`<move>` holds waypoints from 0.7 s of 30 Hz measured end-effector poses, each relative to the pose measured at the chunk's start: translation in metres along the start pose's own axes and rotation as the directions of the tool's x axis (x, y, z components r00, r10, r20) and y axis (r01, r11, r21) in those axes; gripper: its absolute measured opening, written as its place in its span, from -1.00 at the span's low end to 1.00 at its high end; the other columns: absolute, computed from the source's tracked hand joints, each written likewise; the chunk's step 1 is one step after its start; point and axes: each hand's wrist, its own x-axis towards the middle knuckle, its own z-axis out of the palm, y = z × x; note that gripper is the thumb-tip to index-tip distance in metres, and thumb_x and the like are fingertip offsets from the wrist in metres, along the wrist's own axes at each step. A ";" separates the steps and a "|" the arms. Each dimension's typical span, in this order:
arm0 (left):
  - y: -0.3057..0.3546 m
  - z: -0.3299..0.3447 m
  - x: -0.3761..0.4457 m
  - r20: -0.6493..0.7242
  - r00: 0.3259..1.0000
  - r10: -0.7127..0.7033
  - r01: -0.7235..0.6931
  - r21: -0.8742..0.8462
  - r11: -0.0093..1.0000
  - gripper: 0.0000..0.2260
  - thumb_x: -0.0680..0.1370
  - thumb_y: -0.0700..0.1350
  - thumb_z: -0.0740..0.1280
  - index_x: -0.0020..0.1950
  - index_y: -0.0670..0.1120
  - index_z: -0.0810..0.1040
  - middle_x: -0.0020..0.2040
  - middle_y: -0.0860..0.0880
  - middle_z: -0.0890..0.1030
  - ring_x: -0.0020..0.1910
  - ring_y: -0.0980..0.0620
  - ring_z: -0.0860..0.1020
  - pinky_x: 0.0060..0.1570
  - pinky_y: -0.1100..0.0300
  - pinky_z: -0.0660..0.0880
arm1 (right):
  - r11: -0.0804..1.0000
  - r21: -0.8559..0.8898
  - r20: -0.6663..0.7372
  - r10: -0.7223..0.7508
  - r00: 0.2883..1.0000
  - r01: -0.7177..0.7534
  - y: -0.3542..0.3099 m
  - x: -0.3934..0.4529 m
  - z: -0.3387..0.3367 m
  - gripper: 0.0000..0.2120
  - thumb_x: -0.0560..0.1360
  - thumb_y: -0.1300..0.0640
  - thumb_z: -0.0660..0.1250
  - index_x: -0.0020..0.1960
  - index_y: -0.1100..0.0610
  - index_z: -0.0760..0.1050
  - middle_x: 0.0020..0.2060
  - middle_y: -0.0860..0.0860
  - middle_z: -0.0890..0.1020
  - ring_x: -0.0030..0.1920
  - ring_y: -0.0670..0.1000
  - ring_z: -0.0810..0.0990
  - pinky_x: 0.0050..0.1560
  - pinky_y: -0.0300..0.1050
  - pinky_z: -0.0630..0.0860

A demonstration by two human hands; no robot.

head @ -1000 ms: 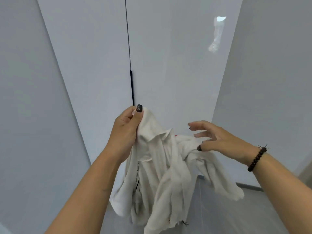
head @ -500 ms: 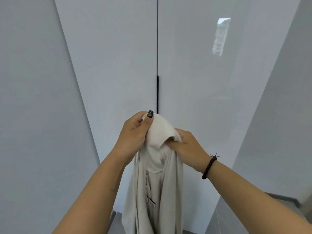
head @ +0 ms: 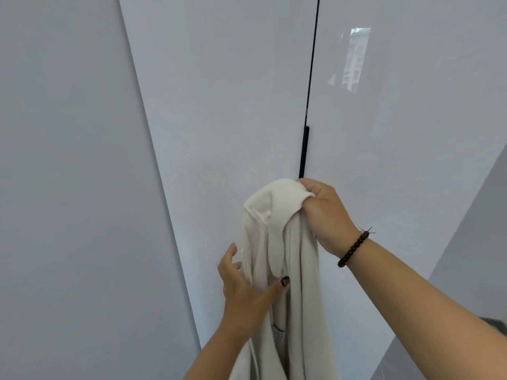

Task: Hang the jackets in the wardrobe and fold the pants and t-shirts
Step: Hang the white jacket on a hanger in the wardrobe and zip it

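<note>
1. Head view looks down my forearms at a cream jacket (head: 288, 259) held up in front of the shut wardrobe doors (head: 233, 105).
2. My right hand (head: 325, 215) is clenched round the bunched collar of the jacket, its fingers buried in the cloth. I hold it at the top so that the body of the garment hangs straight down below my fist and untwists by its own weight.
3. My left hand (head: 247, 289) sits lower, below and to the left of the right one. Its fingers are spread and fairly straight, and the dark-nailed thumb lies against the front placket. I judge it is pressing the cloth to steady and smooth it; whether the far fingers pinch the edge I cannot tell, since the fabric hides them.
4. The jacket is soft, matte and thickish, a brushed cotton by its look, with a rolled collar and long limp panels falling in loose vertical folds out of the bottom of the picture.
5. Just above my right knuckles runs the black handle strip (head: 304, 152), set in the dark seam between the two glossy, flat, pale grey panels. The right panel mirrors a bright window.
6. A bracelet (head: 354, 249) of dark round beads circles my right wrist.
7. The jacket is not yet hung, and no hanger is in sight.
</note>
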 end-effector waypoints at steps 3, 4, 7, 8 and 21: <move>-0.024 0.010 0.003 0.168 0.985 -0.024 -0.009 0.194 0.981 -0.24 0.32 0.11 0.49 0.40 0.26 0.14 0.27 0.24 0.37 0.26 0.15 0.42 0.31 0.07 0.40 | 0.998 0.054 -0.069 -0.020 0.997 0.024 -0.016 0.015 -0.003 -0.84 0.53 0.27 0.26 -0.10 0.18 0.63 -0.11 0.15 0.69 -0.05 0.17 0.64 0.03 0.11 0.57; -0.027 0.010 0.005 0.242 0.970 -0.036 -0.009 0.183 0.983 -0.38 0.39 0.04 0.46 0.36 0.28 0.26 0.22 0.27 0.47 0.22 0.17 0.48 0.28 0.09 0.44 | 0.996 0.079 -0.086 -0.024 0.996 0.031 -0.020 0.019 -0.006 -0.81 0.54 0.32 0.24 -0.10 0.18 0.62 -0.14 0.11 0.69 -0.09 0.11 0.65 0.00 0.03 0.58; -0.026 -0.001 0.022 0.308 0.948 -0.079 0.073 0.032 0.997 -0.78 0.57 -0.09 0.36 0.16 0.17 0.54 -0.01 0.19 0.65 -0.01 0.22 0.60 -0.01 0.36 0.50 | 0.988 0.151 -0.139 0.004 0.990 0.017 -0.019 0.032 -0.027 -0.78 0.54 0.35 0.19 -0.09 0.18 0.60 -0.20 0.02 0.68 -0.19 -0.05 0.64 -0.15 -0.17 0.58; -0.020 -0.006 0.029 0.290 0.954 -0.076 0.074 0.018 0.997 -0.85 0.59 -0.11 0.32 0.09 0.12 0.58 -0.09 0.18 0.67 -0.08 0.24 0.61 -0.10 0.41 0.48 | 0.987 0.161 -0.165 0.025 0.986 0.002 -0.015 0.035 -0.035 -0.77 0.55 0.34 0.18 -0.06 0.19 0.61 -0.18 0.01 0.68 -0.18 -0.05 0.64 -0.16 -0.19 0.58; 0.037 -0.005 0.095 -0.169 0.961 -0.221 0.147 -0.366 0.919 -0.80 0.58 0.06 0.28 -0.04 -0.01 0.65 -0.17 0.02 0.71 -0.12 0.05 0.65 -0.08 0.13 0.55 | 0.931 -0.253 -0.037 0.263 0.964 -0.264 0.090 0.099 -0.074 -0.72 0.49 0.26 0.32 0.19 0.08 0.45 0.04 -0.03 0.56 -0.03 -0.11 0.53 -0.13 -0.29 0.45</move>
